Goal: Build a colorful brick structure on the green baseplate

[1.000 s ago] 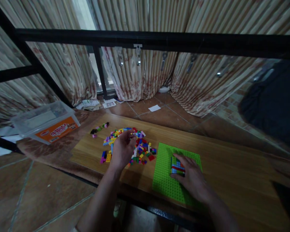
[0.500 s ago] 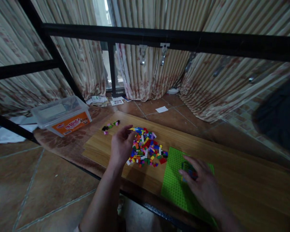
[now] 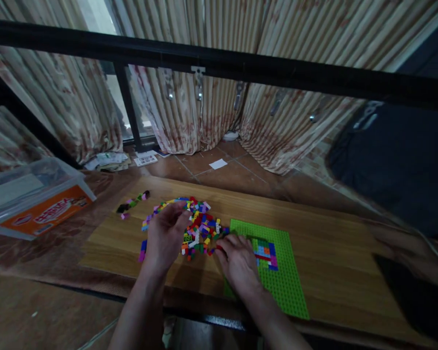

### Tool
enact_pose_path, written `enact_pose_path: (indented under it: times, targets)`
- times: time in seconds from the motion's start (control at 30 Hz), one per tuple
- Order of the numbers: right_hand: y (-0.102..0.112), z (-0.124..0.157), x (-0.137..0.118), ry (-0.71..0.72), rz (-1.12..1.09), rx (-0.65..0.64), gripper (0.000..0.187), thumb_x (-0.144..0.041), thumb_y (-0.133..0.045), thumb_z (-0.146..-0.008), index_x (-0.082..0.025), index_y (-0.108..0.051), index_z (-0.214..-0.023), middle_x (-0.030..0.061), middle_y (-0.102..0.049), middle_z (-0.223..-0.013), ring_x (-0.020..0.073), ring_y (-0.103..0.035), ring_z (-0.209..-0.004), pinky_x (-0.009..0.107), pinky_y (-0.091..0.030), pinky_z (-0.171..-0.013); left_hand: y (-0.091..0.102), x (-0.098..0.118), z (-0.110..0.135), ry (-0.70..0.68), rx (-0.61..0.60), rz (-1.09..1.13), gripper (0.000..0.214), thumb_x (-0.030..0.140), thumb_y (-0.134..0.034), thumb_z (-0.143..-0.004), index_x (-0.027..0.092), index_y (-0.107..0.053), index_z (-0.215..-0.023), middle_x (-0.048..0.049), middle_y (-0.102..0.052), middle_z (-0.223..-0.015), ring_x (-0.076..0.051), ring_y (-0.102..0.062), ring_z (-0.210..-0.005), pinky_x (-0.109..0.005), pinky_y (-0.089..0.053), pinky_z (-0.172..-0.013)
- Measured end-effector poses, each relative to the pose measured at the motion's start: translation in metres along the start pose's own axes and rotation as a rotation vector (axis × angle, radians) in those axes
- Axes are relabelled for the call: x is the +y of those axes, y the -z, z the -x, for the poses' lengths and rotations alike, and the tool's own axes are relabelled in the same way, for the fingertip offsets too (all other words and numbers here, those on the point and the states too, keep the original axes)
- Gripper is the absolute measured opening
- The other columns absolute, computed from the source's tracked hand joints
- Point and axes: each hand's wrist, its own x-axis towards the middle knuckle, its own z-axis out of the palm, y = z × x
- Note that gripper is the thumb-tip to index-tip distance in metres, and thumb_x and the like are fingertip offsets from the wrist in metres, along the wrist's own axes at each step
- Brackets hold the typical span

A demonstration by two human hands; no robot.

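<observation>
Over the left part of a heap of small colourful toy bricks (image 3: pixel 200 226) is my left hand (image 3: pixel 166 236), its fingers curled toward the thumb; anything between them is hidden. My right hand (image 3: pixel 238 260) is at the heap's right edge, thumb and fingers closed on a red brick (image 3: pixel 219 248). Its wrist passes over the left side of a green studded baseplate (image 3: pixel 289 282). On the baseplate lies a flat patch of joined bricks (image 3: pixel 265 255) in blue, orange, red, green and purple, partly covered by the right hand.
A small joined string of black, green and pink bricks (image 3: pixel 133 201) lies at the wooden board's (image 3: pixel 328 243) far left. Beyond it stands a clear plastic box (image 3: pixel 47 194) with an orange label. A black metal bar (image 3: pixel 219 58) crosses in front of the curtains.
My right hand has moved left from above the brick patch to the heap's edge and closed on a red brick. The left hand stays over the heap. The view has swung right.
</observation>
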Motion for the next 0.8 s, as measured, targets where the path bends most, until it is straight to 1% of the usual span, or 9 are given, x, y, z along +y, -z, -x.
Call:
enact_pose_path:
  times: [0.1, 0.2, 0.27, 0.37, 0.43, 0.5, 0.63, 0.8]
  targets:
    - [0.002, 0.002, -0.002, 0.029, -0.097, 0.011, 0.013, -0.022, -0.054, -0.089, -0.023, -0.065, -0.097, 0.0048, -0.065, -0.092, 0.022, -0.056, -0.089, 0.037, -0.042, -0.081, -0.01, -0.006, 0.004, 0.008, -0.051, -0.076, 0.038, 0.035, -0.07, -0.07, 0.014, -0.065, -0.102, -0.004, -0.071, -0.086, -0.017, -0.064, -0.074, -0.027, -0.05, -0.068]
    - [0.004, 0.006, -0.002, 0.062, -0.267, 0.031, 0.019, -0.019, -0.052, -0.09, -0.022, -0.06, -0.106, 0.005, -0.064, -0.099, 0.0202, -0.057, -0.092, 0.033, -0.045, -0.083, -0.018, -0.01, 0.009, -0.042, -0.144, -0.274, 0.034, 0.035, -0.065, -0.076, 0.014, -0.067, -0.102, -0.006, -0.072, -0.093, -0.02, -0.066, -0.084, -0.03, -0.051, -0.077]
    - [0.007, 0.009, -0.001, 0.065, -0.362, 0.046, 0.019, -0.018, -0.053, -0.088, -0.022, -0.058, -0.106, 0.0044, -0.064, -0.101, 0.019, -0.058, -0.092, 0.031, -0.046, -0.083, -0.021, -0.013, 0.011, -0.088, -0.196, -0.387, 0.032, 0.034, -0.062, -0.078, 0.015, -0.068, -0.103, -0.0062, -0.072, -0.096, -0.021, -0.066, -0.088, -0.032, -0.05, -0.08]
    - [0.01, 0.013, 0.0, 0.046, -0.457, 0.072, 0.015, -0.016, -0.055, -0.086, -0.022, -0.057, -0.1, 0.0034, -0.063, -0.099, 0.0179, -0.059, -0.09, 0.03, -0.047, -0.082, -0.025, -0.017, 0.013, -0.111, -0.253, -0.45, 0.033, 0.035, -0.059, -0.081, 0.017, -0.067, -0.107, -0.0052, -0.072, -0.095, -0.02, -0.067, -0.084, -0.032, -0.051, -0.078]
    - [0.011, 0.015, -0.001, 0.043, -0.505, 0.074, 0.013, -0.014, -0.055, -0.085, -0.022, -0.057, -0.095, 0.0029, -0.062, -0.096, 0.0172, -0.059, -0.089, 0.03, -0.047, -0.081, -0.028, -0.019, 0.013, -0.108, -0.265, -0.467, 0.034, 0.035, -0.058, -0.081, 0.017, -0.066, -0.109, -0.0049, -0.073, -0.094, -0.02, -0.067, -0.082, -0.032, -0.052, -0.077]
    - [0.013, 0.018, -0.002, 0.059, -0.539, 0.055, 0.013, -0.012, -0.055, -0.085, -0.022, -0.058, -0.092, 0.0028, -0.061, -0.095, 0.0167, -0.058, -0.09, 0.029, -0.048, -0.081, -0.032, -0.019, 0.014, -0.105, -0.259, -0.495, 0.034, 0.034, -0.058, -0.081, 0.016, -0.066, -0.109, -0.0055, -0.073, -0.096, -0.02, -0.067, -0.084, -0.033, -0.052, -0.08]
    - [0.018, 0.023, -0.005, 0.1, -0.578, 0.007, 0.021, -0.007, -0.053, -0.083, -0.022, -0.06, -0.096, 0.0038, -0.059, -0.101, 0.0162, -0.058, -0.094, 0.028, -0.049, -0.083, -0.041, -0.017, 0.017, -0.133, -0.28, -0.578, 0.032, 0.032, -0.055, -0.082, 0.015, -0.066, -0.106, -0.0072, -0.072, -0.1, -0.021, -0.067, -0.092, -0.033, -0.051, -0.085]
    - [0.029, 0.026, -0.006, 0.081, -0.582, 0.009, 0.025, -0.005, -0.05, -0.083, -0.022, -0.062, -0.095, 0.0046, -0.06, -0.098, 0.0164, -0.059, -0.09, 0.028, -0.05, -0.079, -0.049, -0.017, 0.021, -0.169, -0.313, -0.641, 0.029, 0.03, -0.052, -0.084, 0.015, -0.066, -0.106, -0.0068, -0.072, -0.102, -0.02, -0.067, -0.093, -0.033, -0.051, -0.086]
